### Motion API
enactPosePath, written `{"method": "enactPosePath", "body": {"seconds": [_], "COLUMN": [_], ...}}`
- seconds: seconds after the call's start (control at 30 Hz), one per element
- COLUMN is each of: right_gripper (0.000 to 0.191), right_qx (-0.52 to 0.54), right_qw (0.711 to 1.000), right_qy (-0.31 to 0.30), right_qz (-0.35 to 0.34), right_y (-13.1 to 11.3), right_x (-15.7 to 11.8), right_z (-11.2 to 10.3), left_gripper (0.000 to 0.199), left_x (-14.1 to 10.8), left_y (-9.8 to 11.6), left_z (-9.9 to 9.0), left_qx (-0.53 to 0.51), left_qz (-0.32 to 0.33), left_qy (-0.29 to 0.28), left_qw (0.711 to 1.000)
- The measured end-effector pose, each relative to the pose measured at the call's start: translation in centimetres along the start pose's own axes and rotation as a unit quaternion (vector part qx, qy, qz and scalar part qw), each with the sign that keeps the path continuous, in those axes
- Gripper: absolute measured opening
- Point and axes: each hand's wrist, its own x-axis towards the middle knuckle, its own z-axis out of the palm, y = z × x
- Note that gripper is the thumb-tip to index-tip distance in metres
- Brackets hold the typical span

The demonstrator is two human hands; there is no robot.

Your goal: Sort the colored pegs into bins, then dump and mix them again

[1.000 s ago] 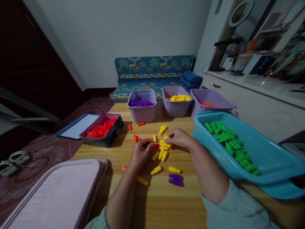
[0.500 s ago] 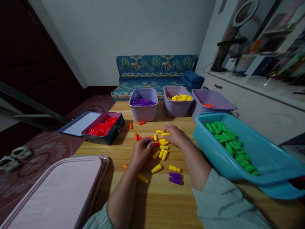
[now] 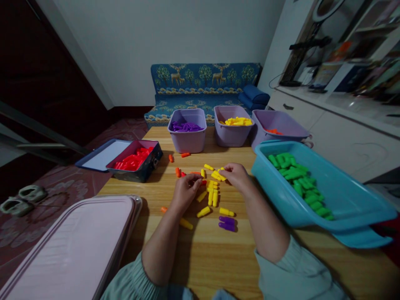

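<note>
Several yellow pieces (image 3: 213,197) lie in a loose cluster mid-table, with a few red and orange pieces (image 3: 178,172) to their left. My left hand (image 3: 186,191) is closed at the cluster's left side, its fingertips by a red piece (image 3: 203,183); whether it grips that piece is unclear. At the cluster's upper right, my right hand (image 3: 236,177) pinches a yellow piece (image 3: 222,171) beside other yellow ones. Two purple pieces (image 3: 226,223) lie side by side nearer me.
Behind stand lilac bins with purple (image 3: 188,141), yellow (image 3: 233,135) and orange (image 3: 279,125) pieces. A blue tub (image 3: 353,196) of green pieces is right; left are an open tin (image 3: 145,170) of red pieces and a pink lid (image 3: 71,246).
My right hand has shifted slightly right, and the yellow pieces beside it lie differently. My left hand stays near the red piece. The camera view has tilted a little.
</note>
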Motion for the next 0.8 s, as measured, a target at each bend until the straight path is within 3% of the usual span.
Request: {"method": "enactPosePath", "body": {"seconds": [0.17, 0.33, 0.47, 0.67, 0.8], "right_gripper": [0.016, 0.020, 0.036, 0.019, 0.020], "right_qx": [0.029, -0.063, -0.144, -0.232, -0.202], "right_qw": [0.999, 0.997, 0.989, 0.971, 0.978], "right_qy": [-0.024, -0.019, -0.014, -0.040, 0.016], "right_qz": [0.028, -0.043, -0.042, -0.030, -0.046], "right_y": [0.7, -0.1, -0.6, -0.9, -1.4], "right_x": [0.3, -0.3, -0.8, -1.1, -0.9], "right_z": [0.0, 0.3, 0.7, 0.9, 0.7], "left_gripper": [0.024, 0.023, 0.024, 0.024, 0.022], "left_x": [0.0, 0.0, 0.0, 0.1, 0.0], "left_y": [-0.3, 0.0, 0.0, -0.5, -0.2], "left_z": [0.1, 0.0, 0.0, 0.1, 0.0], "left_qx": [0.001, 0.020, 0.017, 0.005, 0.023], "left_qz": [0.002, 0.002, 0.001, -0.005, -0.004], "left_qy": [-0.005, -0.008, -0.012, -0.024, -0.009], "left_qw": [1.000, 1.000, 1.000, 1.000, 1.000]}}
